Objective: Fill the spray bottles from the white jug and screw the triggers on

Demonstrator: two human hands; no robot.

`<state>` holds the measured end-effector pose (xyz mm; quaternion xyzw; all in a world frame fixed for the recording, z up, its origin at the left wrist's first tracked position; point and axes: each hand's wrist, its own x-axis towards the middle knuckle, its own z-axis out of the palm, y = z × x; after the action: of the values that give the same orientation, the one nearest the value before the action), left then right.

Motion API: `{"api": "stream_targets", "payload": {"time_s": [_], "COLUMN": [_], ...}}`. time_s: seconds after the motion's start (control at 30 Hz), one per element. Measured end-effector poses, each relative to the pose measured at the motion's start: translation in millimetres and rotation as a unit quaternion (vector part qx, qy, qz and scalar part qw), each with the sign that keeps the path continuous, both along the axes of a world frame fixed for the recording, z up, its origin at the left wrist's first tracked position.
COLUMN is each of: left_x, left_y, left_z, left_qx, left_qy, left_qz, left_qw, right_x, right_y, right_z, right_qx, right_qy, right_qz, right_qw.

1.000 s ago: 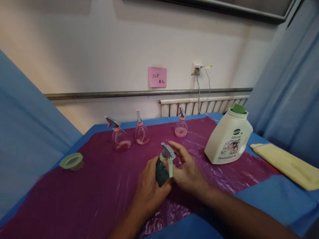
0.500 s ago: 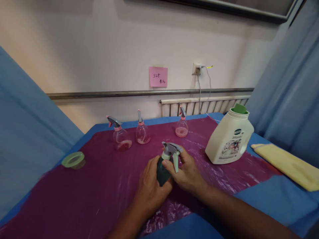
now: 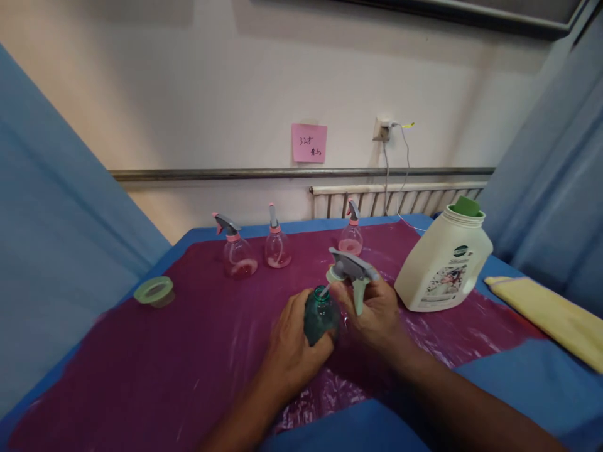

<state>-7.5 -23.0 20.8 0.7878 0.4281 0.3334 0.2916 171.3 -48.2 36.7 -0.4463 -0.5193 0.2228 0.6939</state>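
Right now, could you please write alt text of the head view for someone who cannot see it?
A person's left hand grips a green bottle while the right hand holds a grey spray head above the bottle's open neck. Three clear spray bottles with pink liquid stand behind, with a green tub left and a cream jug right.

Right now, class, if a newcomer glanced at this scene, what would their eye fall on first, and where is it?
Probably the green bottle at the front middle, gripped by the left hand, with its grey spray head held above the open neck by the right hand. Next might come the large cream jug on the right, then the three clear spray bottles of pink liquid toward the back of the purple sheet.
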Motion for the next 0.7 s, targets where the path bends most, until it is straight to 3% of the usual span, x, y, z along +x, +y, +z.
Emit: {"api": "stream_targets", "payload": {"time_s": [0.2,0.47,0.6,0.7], "left_x": [-1,0,0,1], "left_y": [-2,-2,-3,-5], "left_z": [-1.6,-8.2,-8.6,-5.8], "left_qx": [-0.003,0.012,0.011,-0.002], "left_qy": [0.01,0.004,0.011,0.017], "left_qz": [0.01,0.011,0.002,-0.003], "left_qw": [1.0,1.0,1.0,1.0], "right_x": [8,27,34,39], "right_y": [-3,2,-5,-11], "right_z": [32.3,30.7,44.7,60.5], "right_qx": [0.034,0.042,0.088,0.128], "right_qy": [0.052,0.135,0.12,0.042], "right_qz": [-0.083,-0.055,-0.106,-0.154], "right_qw": [0.995,0.988,0.983,0.979]}}
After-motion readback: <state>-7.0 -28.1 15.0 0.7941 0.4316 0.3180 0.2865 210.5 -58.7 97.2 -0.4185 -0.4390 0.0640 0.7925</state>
